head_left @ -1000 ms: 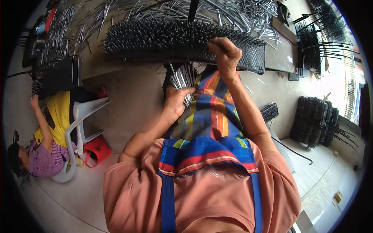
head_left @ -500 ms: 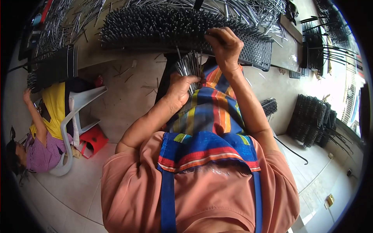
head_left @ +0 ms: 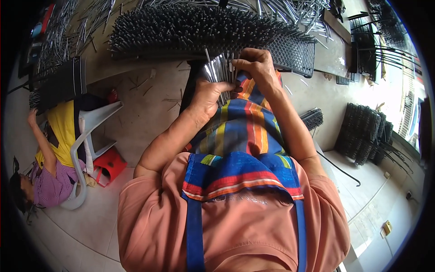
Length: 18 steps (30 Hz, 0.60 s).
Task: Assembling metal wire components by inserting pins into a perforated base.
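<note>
My left hand (head_left: 209,96) grips a bundle of thin metal rods (head_left: 218,69), fanned out upward over my striped apron (head_left: 244,136). My right hand (head_left: 257,68) pinches the top of the same bundle from the right side. Just beyond both hands lies a black perforated board (head_left: 299,47) on the workbench, thickly planted with upright rods (head_left: 190,29).
Loose metal rods (head_left: 72,27) litter the bench at the far left and top. A second filled black board (head_left: 59,84) sits left. Another person in yellow (head_left: 50,154) sits on a white plastic chair (head_left: 90,136) at left. Stacked black racks (head_left: 367,131) stand on the floor at right.
My right hand has come back from the board to the bundle in my left hand. My left hand has risen with the rods toward the board edge.
</note>
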Each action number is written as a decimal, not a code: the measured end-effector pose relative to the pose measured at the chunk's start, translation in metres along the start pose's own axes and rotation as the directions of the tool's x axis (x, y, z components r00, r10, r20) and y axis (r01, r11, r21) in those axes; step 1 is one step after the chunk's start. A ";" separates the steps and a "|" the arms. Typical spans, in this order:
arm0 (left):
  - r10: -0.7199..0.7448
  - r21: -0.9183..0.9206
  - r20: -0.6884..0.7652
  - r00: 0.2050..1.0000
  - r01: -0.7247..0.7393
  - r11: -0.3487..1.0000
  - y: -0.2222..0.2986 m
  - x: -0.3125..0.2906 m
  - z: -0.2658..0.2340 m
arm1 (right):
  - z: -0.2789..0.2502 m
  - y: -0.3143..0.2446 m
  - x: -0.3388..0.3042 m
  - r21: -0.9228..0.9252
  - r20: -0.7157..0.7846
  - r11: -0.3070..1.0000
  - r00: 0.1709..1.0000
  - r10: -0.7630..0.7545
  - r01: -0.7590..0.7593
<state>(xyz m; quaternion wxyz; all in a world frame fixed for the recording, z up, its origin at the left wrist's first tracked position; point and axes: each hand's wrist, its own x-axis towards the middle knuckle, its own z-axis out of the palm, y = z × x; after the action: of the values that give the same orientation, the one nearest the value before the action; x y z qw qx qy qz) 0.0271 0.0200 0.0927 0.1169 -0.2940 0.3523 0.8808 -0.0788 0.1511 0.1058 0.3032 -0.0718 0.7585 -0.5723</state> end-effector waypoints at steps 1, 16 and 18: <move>0.001 0.001 0.002 1.000 -0.001 1.000 -0.002 -0.001 0.000 | -0.003 0.001 0.000 0.000 -0.002 1.000 1.000 -0.001 0.001; -0.020 -0.003 -0.111 0.994 0.020 1.000 -0.012 0.008 -0.005 | -0.009 -0.003 0.026 -0.700 -0.219 0.579 0.645 -0.732 0.419; -0.036 0.011 -0.101 0.994 0.038 0.999 -0.014 0.010 -0.007 | -0.005 -0.008 0.021 -0.790 -0.141 0.490 0.669 -0.730 0.368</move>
<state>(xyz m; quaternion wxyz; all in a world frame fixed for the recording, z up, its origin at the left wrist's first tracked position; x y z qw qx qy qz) 0.0274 0.0250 0.0750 0.1172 -0.3437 0.3577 0.8604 -0.1004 0.1424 0.1063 -0.1445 -0.2906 0.8961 -0.3029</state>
